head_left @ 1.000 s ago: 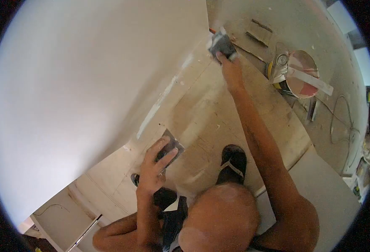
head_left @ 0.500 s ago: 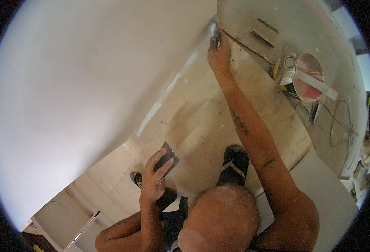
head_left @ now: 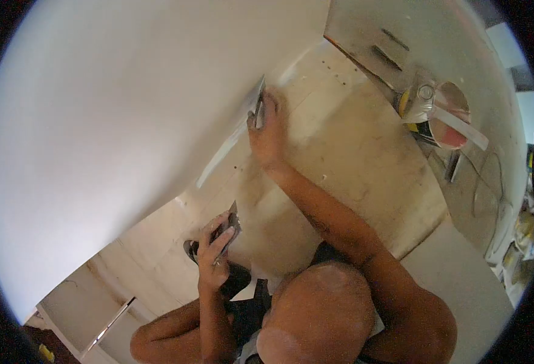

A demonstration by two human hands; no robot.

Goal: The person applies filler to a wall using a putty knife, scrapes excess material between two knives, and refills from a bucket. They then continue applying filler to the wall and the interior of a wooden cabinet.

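At the right, a round yellow-and-black bucket (head_left: 455,97) has a pinkish-red-stained top, its contents unclear, with a pale flat strip (head_left: 462,126) across it. The right hand (head_left: 268,134) grips a thin grey flat blade (head_left: 260,97), seen nearly edge-on, beside the large white panel (head_left: 127,121); the left hand (head_left: 214,244) pinches a dark, smeared flat scraper (head_left: 234,221).

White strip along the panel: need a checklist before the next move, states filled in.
1. Right hand gripping its scraper: ok.
2. That scraper touching the panel: cannot tell at this angle.
3. Left hand free: not ok, it holds a second scraper.
4. White strip flush with the surface: cannot tell from this view.
5. Bucket apart from both hands: ok.
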